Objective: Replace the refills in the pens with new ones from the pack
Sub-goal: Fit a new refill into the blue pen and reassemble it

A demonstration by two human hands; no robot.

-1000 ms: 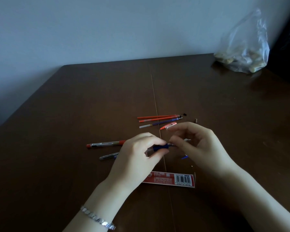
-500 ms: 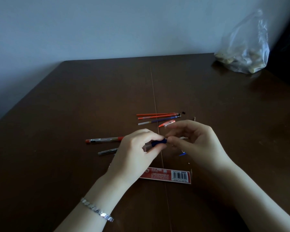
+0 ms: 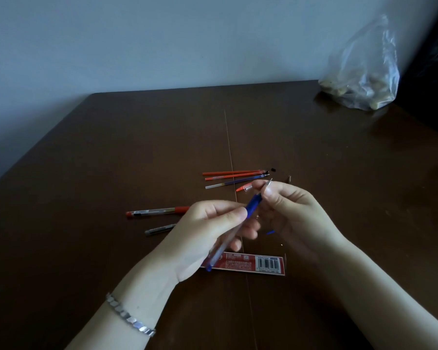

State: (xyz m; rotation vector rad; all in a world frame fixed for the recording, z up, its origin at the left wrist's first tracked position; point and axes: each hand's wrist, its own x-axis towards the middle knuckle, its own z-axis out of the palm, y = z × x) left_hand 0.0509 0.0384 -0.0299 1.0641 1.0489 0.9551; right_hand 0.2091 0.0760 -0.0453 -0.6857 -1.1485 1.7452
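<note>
My left hand (image 3: pixel 208 233) grips a blue pen (image 3: pixel 250 205) by its clear barrel, held tilted above the table with the blue grip end pointing up and right. At that end, my right hand (image 3: pixel 293 213) pinches the pen's metal tip (image 3: pixel 269 185). Beneath my hands lies the red refill pack (image 3: pixel 258 264). Three loose refills (image 3: pixel 234 176), two red and one blue, lie just beyond my hands. A red pen (image 3: pixel 157 211) and a dark pen (image 3: pixel 159 229) lie to the left.
A red pen cap (image 3: pixel 243 187) lies by the refills, with a tiny black cap (image 3: pixel 273 170) and a small metal piece (image 3: pixel 289 178) nearby. A clear plastic bag (image 3: pixel 364 72) sits at the table's far right corner. A small blue piece (image 3: pixel 270 232) lies under my right hand.
The blue pen has swung from lying level between my hands to a steep tilt, its rear end now toward me. Both hands have risen a little.
</note>
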